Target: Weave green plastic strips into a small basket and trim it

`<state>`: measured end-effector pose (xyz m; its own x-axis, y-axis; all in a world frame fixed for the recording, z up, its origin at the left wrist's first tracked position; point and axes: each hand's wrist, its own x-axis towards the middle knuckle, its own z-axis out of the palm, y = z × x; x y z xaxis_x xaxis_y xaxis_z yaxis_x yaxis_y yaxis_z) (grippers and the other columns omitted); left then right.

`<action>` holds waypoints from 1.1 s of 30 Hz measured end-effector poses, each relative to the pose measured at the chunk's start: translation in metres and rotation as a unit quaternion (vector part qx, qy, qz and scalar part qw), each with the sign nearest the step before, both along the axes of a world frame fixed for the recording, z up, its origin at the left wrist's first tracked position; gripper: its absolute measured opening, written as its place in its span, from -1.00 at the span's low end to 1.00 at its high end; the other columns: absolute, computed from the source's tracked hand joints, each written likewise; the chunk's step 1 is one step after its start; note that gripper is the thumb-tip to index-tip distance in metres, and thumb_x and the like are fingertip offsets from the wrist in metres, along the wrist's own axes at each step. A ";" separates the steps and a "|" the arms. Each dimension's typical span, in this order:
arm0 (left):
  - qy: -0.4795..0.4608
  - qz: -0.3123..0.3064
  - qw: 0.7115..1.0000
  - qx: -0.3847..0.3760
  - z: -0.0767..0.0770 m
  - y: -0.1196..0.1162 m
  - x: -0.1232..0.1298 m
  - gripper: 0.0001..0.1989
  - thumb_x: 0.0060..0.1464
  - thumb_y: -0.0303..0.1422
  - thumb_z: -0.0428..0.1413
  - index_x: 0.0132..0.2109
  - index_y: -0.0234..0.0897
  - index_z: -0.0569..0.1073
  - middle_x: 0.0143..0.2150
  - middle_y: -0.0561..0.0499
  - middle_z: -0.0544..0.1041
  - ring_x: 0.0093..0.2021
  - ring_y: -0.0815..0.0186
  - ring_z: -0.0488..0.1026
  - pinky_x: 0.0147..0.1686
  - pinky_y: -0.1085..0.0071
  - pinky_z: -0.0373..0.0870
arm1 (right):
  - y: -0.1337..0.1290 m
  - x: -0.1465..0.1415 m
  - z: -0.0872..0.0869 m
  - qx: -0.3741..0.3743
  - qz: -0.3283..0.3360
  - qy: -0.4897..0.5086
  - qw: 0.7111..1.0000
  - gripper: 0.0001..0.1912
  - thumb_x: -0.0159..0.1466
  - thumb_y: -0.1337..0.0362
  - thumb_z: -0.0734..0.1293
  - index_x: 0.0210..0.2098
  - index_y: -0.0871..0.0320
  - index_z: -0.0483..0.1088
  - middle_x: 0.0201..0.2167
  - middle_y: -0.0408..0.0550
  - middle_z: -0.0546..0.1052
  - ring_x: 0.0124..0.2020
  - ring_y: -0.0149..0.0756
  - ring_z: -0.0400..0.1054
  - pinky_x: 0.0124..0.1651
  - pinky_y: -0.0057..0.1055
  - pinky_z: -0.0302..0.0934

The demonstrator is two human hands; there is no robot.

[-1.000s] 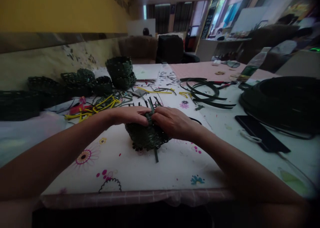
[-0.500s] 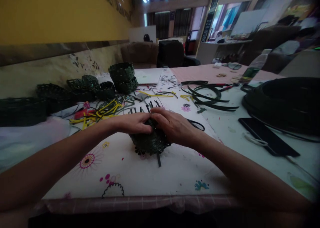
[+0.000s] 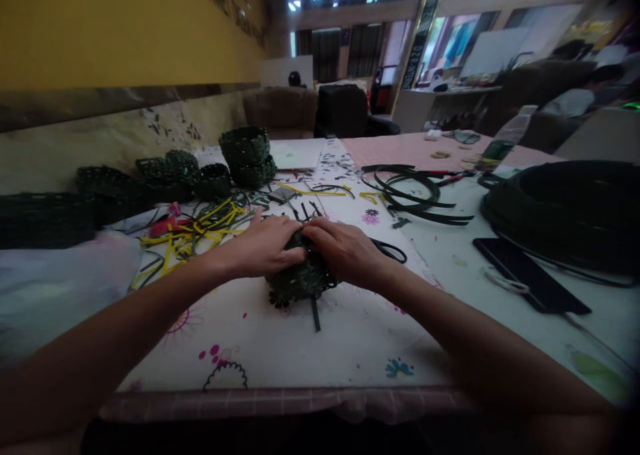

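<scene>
A small dark green woven basket [image 3: 300, 280] rests on the flower-patterned tabletop, with loose strip ends standing up behind it and one strip hanging toward the front. My left hand [image 3: 267, 245] grips its left upper side, the thumb lying across the near face. On the right upper side, my right hand [image 3: 345, 250] has its fingers bent over the rim, their tips close to those of my left hand. The far rim and parts of the fingertips are hidden behind my hands.
Finished woven baskets [image 3: 245, 152] and yellow and green strips [image 3: 200, 232] lie at the left. Coiled dark strips [image 3: 410, 192], a bottle [image 3: 507, 138], a phone [image 3: 530, 275] and a large black coil [image 3: 565, 215] are at the right. A person [image 3: 575, 98] sits in the background.
My left hand has shifted slightly on the basket, and its fingers are raised and spread more than before. My right hand stays on the rim. The view has moved a little.
</scene>
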<state>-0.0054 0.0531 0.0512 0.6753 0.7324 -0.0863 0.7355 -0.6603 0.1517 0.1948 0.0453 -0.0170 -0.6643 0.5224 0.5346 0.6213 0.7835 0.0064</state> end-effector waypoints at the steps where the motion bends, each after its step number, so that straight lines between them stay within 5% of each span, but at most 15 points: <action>1: -0.002 0.030 0.999 0.023 0.000 -0.005 0.001 -0.64 0.21 -0.14 -0.03 -0.06 -0.30 0.46 -0.03 -0.16 0.58 0.03 0.04 0.47 0.31 -0.11 0.11 | 0.001 0.000 0.000 0.000 0.003 0.004 1.000 -0.74 0.31 0.49 0.17 -0.05 0.24 0.36 -0.10 0.16 0.52 -0.21 -0.19 0.37 -0.24 -0.30 0.26; 9: -0.007 0.065 0.998 0.026 0.001 -0.016 0.002 -0.71 0.15 -0.23 0.00 -0.12 -0.30 0.50 -0.15 -0.16 0.62 -0.16 0.06 0.52 -0.04 0.15 0.41 | -0.003 -0.002 -0.004 -0.001 0.012 0.020 1.000 -0.80 0.33 0.46 0.18 -0.11 0.23 0.38 -0.13 0.15 0.52 -0.21 -0.20 0.37 -0.20 -0.28 0.28; 17: 0.038 0.024 0.996 0.077 -0.001 -0.018 0.005 -0.76 0.20 -0.28 -0.01 -0.15 -0.32 0.46 -0.16 -0.13 0.61 -0.12 0.10 0.53 0.32 -0.05 0.17 | -0.002 0.000 -0.002 -0.042 0.038 0.073 0.996 -0.81 0.39 0.44 0.19 -0.05 0.21 0.38 -0.07 0.13 0.52 -0.12 -0.19 0.43 -0.10 -0.25 0.36; 28: 0.041 0.028 0.995 0.091 -0.005 -0.023 0.003 -0.72 0.25 -0.29 -0.06 -0.06 -0.36 0.44 -0.10 -0.18 0.59 0.00 0.02 0.50 0.28 -0.09 0.25 | -0.002 0.005 -0.004 -0.105 0.121 0.221 0.962 -0.84 0.40 0.41 0.24 -0.07 0.15 0.41 -0.01 0.10 0.53 0.03 -0.19 0.45 0.11 -0.11 0.36; 33: 0.028 0.030 0.995 0.095 -0.007 -0.024 0.000 -0.69 0.26 -0.26 -0.07 -0.05 -0.37 0.45 -0.09 -0.22 0.58 0.03 -0.01 0.48 0.27 -0.12 0.24 | -0.009 0.009 -0.009 -0.158 0.093 0.290 0.939 -0.84 0.35 0.38 0.32 -0.09 0.12 0.46 0.10 0.12 0.50 0.12 -0.13 0.41 0.17 -0.04 0.30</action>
<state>-0.0052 0.0296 0.0440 0.6279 0.7780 0.0215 0.7783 -0.6277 -0.0144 0.2037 0.0365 -0.0256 -0.4043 0.6190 0.6733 0.3002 0.7852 -0.5416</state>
